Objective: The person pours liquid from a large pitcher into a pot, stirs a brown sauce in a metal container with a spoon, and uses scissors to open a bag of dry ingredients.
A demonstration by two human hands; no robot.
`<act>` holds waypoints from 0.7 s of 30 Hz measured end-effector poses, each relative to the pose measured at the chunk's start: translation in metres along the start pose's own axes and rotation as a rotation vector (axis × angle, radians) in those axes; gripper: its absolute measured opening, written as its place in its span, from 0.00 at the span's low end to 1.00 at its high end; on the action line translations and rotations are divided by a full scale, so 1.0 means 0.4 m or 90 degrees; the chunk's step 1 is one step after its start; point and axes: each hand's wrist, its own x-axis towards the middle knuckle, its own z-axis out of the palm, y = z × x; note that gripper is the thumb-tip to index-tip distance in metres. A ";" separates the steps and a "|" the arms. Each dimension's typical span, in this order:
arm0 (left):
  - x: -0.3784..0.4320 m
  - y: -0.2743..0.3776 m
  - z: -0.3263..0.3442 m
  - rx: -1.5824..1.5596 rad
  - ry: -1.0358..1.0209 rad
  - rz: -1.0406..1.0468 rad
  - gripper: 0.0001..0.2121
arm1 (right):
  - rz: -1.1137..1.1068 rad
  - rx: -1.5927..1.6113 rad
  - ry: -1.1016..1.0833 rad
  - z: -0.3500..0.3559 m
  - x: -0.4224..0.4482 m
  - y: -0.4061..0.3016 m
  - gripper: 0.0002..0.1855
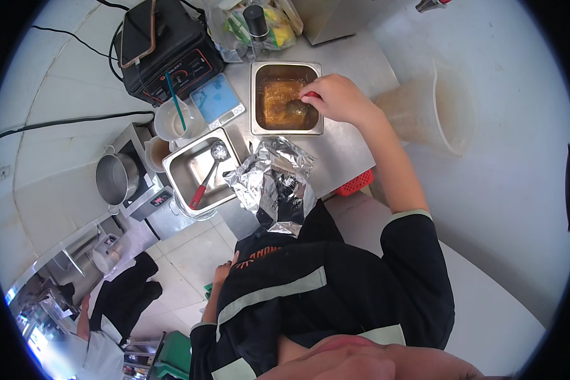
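Note:
My right hand (337,97) is closed around a red-handled kitchen utensil (312,95), whose dark head dips into amber-brown liquid in a rectangular steel pan (287,131). Something golden-brown and blocky shows in that liquid. At my waist, beside the dark apron, is my left hand (224,271); its fingers are partly hidden. Crumpled aluminum foil (285,178) lies at the counter's near edge, just below the pan. To its left, a second steel pan (168,164) holds a perforated ladle (209,175) with a red handle.
A digital scale (217,99), a plastic jug (171,121) with a green stick and a black appliance (168,52) bearing a phone stand left. A large translucent container (413,109) is at right. A steel pot (117,179) sits far left. Another person (118,304) stands at lower left.

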 end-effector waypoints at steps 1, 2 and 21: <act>0.002 0.005 0.004 0.000 -0.015 -0.018 0.34 | 0.022 0.011 -0.045 -0.004 -0.001 0.001 0.09; 0.005 0.007 0.006 -0.002 -0.013 -0.019 0.34 | 0.020 0.010 -0.045 0.006 0.004 0.002 0.09; 0.003 0.011 0.025 0.001 0.020 -0.007 0.33 | 0.236 0.127 0.372 0.131 -0.034 0.038 0.10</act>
